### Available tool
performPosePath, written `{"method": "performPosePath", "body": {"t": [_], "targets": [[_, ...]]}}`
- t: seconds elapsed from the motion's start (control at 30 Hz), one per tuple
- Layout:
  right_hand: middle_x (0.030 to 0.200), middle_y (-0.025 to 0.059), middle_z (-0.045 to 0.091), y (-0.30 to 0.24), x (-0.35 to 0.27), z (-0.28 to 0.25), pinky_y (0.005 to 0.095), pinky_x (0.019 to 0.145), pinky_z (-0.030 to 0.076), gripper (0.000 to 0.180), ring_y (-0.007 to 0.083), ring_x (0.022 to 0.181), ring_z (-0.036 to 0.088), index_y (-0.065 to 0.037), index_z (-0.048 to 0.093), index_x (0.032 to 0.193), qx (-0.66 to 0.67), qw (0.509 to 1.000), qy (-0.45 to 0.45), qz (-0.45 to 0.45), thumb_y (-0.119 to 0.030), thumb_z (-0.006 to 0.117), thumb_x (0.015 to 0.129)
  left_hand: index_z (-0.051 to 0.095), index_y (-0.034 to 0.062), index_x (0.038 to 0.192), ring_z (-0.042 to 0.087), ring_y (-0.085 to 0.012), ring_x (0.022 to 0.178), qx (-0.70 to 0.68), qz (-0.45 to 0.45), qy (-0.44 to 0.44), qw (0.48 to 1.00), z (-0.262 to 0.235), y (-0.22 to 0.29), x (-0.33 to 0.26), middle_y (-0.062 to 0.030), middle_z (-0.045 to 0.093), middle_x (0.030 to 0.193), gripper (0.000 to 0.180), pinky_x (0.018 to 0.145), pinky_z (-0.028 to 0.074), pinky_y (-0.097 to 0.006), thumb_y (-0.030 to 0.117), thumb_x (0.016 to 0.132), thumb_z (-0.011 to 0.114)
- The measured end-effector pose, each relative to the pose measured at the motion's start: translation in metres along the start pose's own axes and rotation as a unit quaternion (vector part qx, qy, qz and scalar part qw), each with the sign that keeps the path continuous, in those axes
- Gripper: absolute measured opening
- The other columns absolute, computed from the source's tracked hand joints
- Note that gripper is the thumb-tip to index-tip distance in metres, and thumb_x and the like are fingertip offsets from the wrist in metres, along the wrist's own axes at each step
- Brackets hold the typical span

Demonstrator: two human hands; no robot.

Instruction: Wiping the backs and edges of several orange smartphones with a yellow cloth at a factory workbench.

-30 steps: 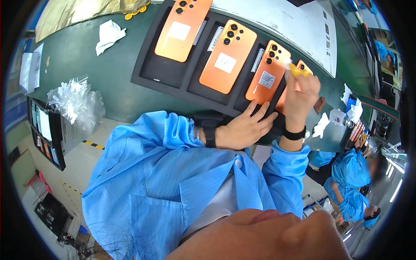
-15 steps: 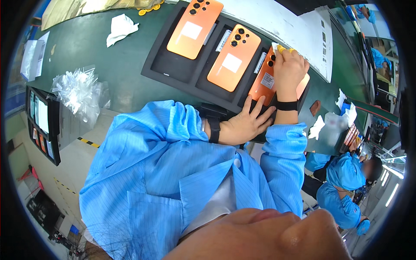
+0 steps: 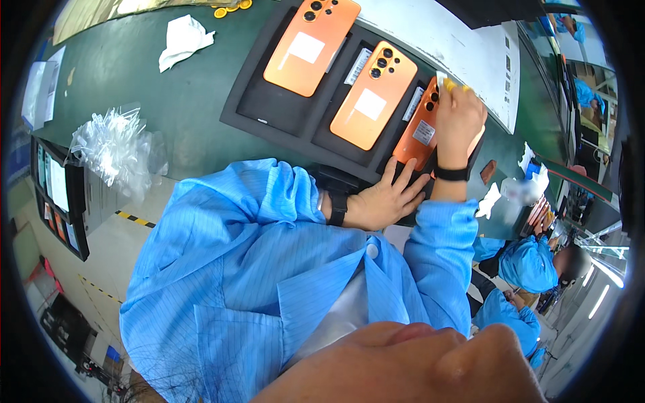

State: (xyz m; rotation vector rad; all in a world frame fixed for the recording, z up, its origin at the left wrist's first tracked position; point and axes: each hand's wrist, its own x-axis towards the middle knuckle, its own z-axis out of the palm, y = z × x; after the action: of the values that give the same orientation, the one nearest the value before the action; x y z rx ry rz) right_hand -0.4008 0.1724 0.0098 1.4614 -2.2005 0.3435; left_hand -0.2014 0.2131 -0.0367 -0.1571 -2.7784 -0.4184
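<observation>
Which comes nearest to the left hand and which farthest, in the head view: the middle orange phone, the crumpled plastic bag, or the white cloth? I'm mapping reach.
From the left hand:
1. Middle orange phone, in the black tray just beyond the hand.
2. Crumpled plastic bag, far to its left.
3. White cloth, at the far left of the green mat.

Open green bench [image 3: 168,114] at nine to eleven o'clock of the black foam tray [image 3: 269,111]; passable between crumpled white cloth [image 3: 183,39] and heap of clear plastic bags [image 3: 117,148]. Tray top crowded: three orange phones [image 3: 366,104] side by side, narrow gaps only. Blocked at three o'clock by right hand [image 3: 458,121]; at five o'clock by left hand [image 3: 386,198] on tray edge.
</observation>
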Motion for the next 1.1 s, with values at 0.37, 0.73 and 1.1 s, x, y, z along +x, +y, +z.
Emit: {"method": "performPosePath", "body": {"t": [0.37, 0.73, 1.1], "targets": [[0.081, 0.0106, 0.064, 0.005, 0.005, 0.003, 0.0445, 0.083, 0.044, 0.017, 0.031, 0.078, 0.061, -0.008, 0.072, 0.079, 0.001, 1.0, -0.004, 0.021, -0.022, 0.068, 0.087, 0.049, 0.0055, 0.144, 0.034, -0.0584, 0.136, -0.005, 0.002, -0.001, 1.0, -0.004, 0.0, -0.001, -0.0272, 0.037, 0.152, 0.057, 0.095, 0.033, -0.079, 0.032, 0.094, 0.049], [0.08, 0.0111, 0.067, 0.005, 0.002, 0.002, 0.0438, 0.08, 0.044, 0.02, 0.0307, 0.078, 0.063, -0.008, 0.074, 0.081, -0.053, 0.998, 0.004, 0.032, -0.024, 0.065, 0.088, 0.047, 0.0049, 0.145, 0.033, -0.0577, 0.136, -0.005, -0.002, 0.0, 1.0, -0.005, -0.001, -0.001, -0.0282, 0.036, 0.152, 0.059, 0.094, 0.035, -0.075, 0.029, 0.092, 0.053], [0.08, 0.0111, 0.067, 0.0, -0.012, -0.009, 0.0444, 0.075, 0.045, 0.019, 0.0319, 0.076, 0.063, -0.005, 0.074, 0.081, -0.045, 0.998, -0.01, 0.031, -0.023, 0.069, 0.085, 0.048, 0.0058, 0.144, 0.038, -0.0579, 0.133, 0.036, 0.011, 0.0, 0.999, -0.007, 0.0, -0.001, -0.029, 0.038, 0.151, 0.056, 0.094, 0.04, -0.071, 0.031, 0.095, 0.049]]}}
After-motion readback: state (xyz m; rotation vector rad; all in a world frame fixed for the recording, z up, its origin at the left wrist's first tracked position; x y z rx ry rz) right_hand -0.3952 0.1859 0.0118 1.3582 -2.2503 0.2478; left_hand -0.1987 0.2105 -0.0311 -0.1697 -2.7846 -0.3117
